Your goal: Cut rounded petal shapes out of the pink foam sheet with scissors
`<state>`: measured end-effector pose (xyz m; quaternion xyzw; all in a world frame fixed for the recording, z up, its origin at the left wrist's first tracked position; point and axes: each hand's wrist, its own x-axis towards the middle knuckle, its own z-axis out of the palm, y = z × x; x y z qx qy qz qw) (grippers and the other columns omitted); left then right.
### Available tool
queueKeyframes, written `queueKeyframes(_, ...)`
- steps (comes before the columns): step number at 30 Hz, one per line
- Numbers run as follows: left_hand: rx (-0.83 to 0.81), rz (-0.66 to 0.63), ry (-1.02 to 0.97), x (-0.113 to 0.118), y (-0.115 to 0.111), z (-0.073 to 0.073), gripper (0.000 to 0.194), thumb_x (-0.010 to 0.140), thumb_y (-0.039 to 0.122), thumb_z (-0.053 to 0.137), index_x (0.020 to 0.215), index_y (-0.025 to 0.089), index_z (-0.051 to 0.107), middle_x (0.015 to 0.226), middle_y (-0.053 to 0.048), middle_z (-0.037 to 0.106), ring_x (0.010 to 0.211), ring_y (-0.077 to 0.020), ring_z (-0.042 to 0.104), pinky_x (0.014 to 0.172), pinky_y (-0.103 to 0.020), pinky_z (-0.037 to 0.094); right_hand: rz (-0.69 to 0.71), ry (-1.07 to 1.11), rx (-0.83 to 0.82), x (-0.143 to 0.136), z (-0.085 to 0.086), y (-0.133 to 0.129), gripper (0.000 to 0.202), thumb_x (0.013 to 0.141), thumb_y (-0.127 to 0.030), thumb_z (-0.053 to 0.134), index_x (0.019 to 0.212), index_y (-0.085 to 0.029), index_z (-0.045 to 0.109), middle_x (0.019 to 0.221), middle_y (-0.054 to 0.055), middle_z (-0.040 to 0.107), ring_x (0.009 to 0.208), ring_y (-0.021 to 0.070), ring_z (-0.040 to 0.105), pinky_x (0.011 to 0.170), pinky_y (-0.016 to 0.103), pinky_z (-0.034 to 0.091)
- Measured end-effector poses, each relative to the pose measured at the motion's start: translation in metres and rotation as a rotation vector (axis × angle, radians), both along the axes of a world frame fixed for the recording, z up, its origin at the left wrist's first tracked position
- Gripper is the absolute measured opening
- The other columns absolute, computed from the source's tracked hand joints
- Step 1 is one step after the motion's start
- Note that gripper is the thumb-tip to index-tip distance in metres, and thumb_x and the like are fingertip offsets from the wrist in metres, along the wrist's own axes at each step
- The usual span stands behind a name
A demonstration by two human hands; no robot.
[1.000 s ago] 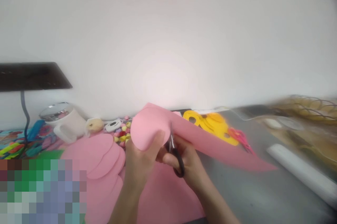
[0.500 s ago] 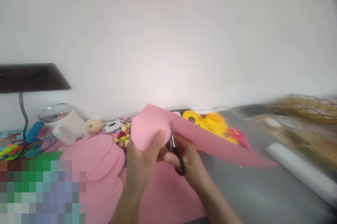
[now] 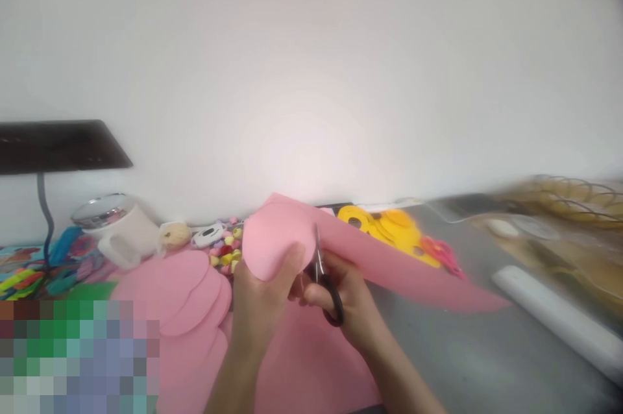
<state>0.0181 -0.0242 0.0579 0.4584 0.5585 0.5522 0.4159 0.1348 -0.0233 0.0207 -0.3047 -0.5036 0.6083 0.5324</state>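
My left hand [image 3: 265,297] grips a sheet of pink paper [image 3: 277,235], its thumb pressed on the rounded front part. In my right hand [image 3: 345,294] are scissors [image 3: 333,300] with black handles, fingers wrapped round the loops. The blades point upward at the right edge of the rounded part. From there a long strip of the paper trails off to the right, down to the table. Several pink paper rounds [image 3: 160,284] lie overlapping to the left. Under my hands rests another pink sheet [image 3: 311,362].
Along the wall stand a white mug [image 3: 124,235], a small white gadget [image 3: 208,234] and coloured beads [image 3: 226,252]. Yellow cut-outs [image 3: 384,229] and pink-handled scissors [image 3: 442,255] lie at back right. A white bar [image 3: 555,316] rests on the grey table [image 3: 438,362].
The scissors' blades show slightly more beside the paper's rounded edge. Both hands stay almost in place, and the whole view has shifted very slightly.
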Motion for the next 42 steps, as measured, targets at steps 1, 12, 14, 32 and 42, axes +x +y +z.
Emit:
queueKeyframes(1, 0.002, -0.006, -0.007, -0.0003, 0.0001, -0.0004, 0.037, 0.071, 0.033, 0.069, 0.041, 0.019, 0.052, 0.038, 0.002, 0.052, 0.04, -0.0121, 0.049, 0.043, -0.025, 0.041, -0.002, 0.0, 0.002, -0.0002, 0.0004, -0.0001, 0.036, 0.067, -0.046, 0.081, 0.078, -0.02, 0.059, 0.06, -0.004, 0.054, 0.051, 0.0111, 0.039, 0.053, 0.027, 0.037)
queueKeyframes(12, -0.002, -0.018, -0.013, -0.0036, 0.0027, -0.0033, 0.025, 0.07, 0.031, 0.069, 0.051, 0.018, 0.059, 0.04, 0.003, 0.052, 0.04, -0.0121, 0.048, 0.044, -0.026, 0.04, -0.05, -0.075, -0.037, -0.0006, 0.002, 0.0006, 0.034, 0.063, -0.044, 0.081, 0.068, -0.02, 0.057, 0.059, -0.002, 0.054, 0.056, 0.0141, 0.049, 0.052, 0.027, 0.046)
queueKeyframes(14, -0.011, -0.014, 0.003, -0.0041, 0.0026, -0.0031, 0.03, 0.069, 0.032, 0.069, 0.046, 0.019, 0.056, 0.039, 0.003, 0.052, 0.04, -0.0118, 0.048, 0.045, -0.026, 0.04, -0.057, -0.081, -0.045, -0.0009, 0.0022, 0.0008, 0.032, 0.063, -0.042, 0.081, 0.068, -0.02, 0.058, 0.059, -0.002, 0.053, 0.056, 0.014, 0.049, 0.052, 0.027, 0.047)
queueKeyframes(32, -0.04, 0.118, -0.006, 0.0005, -0.0025, 0.0028, 0.042, 0.068, 0.039, 0.07, 0.039, 0.02, 0.046, 0.037, 0.003, 0.047, 0.039, -0.0103, 0.046, 0.041, -0.022, 0.039, -0.051, -0.142, -0.114, -0.0088, 0.0068, -0.0044, 0.03, 0.065, -0.039, 0.079, 0.074, -0.02, 0.057, 0.058, -0.004, 0.054, 0.052, 0.0137, 0.052, 0.051, 0.027, 0.048)
queueKeyframes(42, -0.057, 0.109, 0.053, -0.002, -0.0036, 0.0043, 0.034, 0.061, 0.042, 0.073, 0.046, 0.02, 0.053, 0.042, 0.003, 0.049, 0.043, -0.0127, 0.049, 0.042, -0.025, 0.039, -0.058, 0.005, -0.032, -0.0069, -0.0023, -0.0018, 0.04, 0.06, -0.046, 0.085, 0.075, -0.022, 0.056, 0.061, -0.003, 0.052, 0.06, 0.0165, 0.049, 0.057, 0.03, 0.045)
